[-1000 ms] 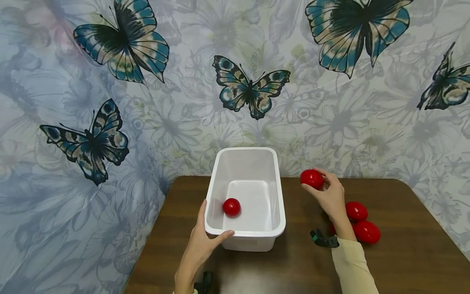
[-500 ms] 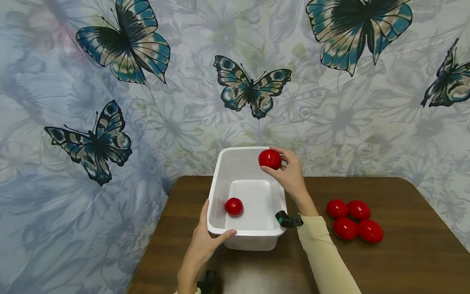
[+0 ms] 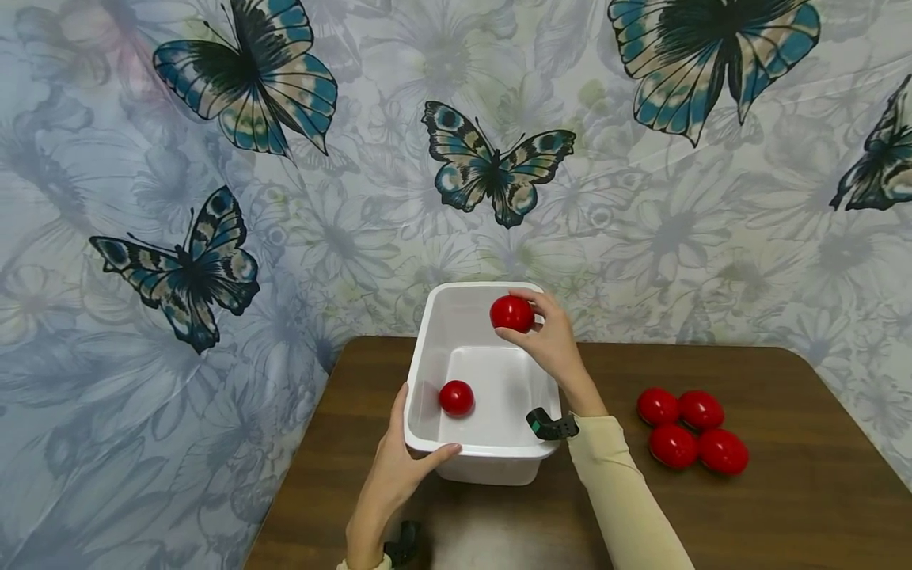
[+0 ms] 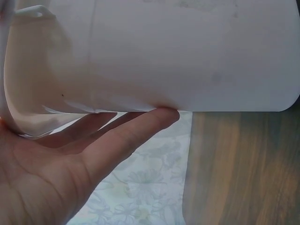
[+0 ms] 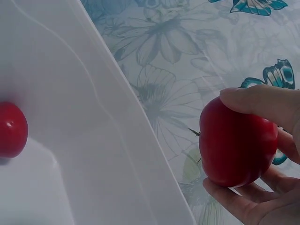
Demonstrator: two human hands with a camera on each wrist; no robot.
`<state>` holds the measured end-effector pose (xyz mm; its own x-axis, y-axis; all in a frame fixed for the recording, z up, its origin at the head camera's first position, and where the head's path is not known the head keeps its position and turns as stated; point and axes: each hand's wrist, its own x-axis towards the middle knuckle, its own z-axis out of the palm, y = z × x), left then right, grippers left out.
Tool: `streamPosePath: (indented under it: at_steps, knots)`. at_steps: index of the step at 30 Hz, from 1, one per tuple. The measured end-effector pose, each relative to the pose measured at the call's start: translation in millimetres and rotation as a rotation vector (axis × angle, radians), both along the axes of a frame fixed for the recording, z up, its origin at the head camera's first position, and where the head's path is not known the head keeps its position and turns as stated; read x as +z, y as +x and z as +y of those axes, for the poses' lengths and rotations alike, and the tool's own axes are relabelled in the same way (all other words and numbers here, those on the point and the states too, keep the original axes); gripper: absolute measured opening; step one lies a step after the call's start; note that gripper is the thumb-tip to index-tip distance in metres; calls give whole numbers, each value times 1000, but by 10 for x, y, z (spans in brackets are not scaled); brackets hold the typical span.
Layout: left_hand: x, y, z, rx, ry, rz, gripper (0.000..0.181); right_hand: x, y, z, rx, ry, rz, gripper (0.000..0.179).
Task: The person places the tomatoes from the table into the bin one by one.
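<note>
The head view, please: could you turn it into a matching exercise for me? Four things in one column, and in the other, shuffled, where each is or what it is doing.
Column one:
1. Left hand
2. White tub
3. Group of four red objects
4. Right hand

Column two:
A. On the brown table, right of the tub
B. Holds a single red object
C. Touches the tub
D. Has one loose red object lying inside

Pairs: 1-C, 2-D, 3-A, 4-B

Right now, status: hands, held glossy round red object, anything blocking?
Right hand holds red object, seemingly over white rectangular plastic tub. Left hand against tub's near-left corner. Nothing visibly blocking.
</note>
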<state>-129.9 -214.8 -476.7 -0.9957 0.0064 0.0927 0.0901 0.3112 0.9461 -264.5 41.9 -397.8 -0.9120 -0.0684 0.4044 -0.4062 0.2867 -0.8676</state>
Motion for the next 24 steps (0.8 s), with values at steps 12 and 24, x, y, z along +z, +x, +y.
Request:
streamPosePath:
  at_steps: [12,24]
  knots:
    - [9,-11,-8,13,-28,30,117,-35,-27,-5,16,19,-20,61]
    - [-14,21,-9,11,-38,17,116,-114,5,-20,56,-20,-86,58]
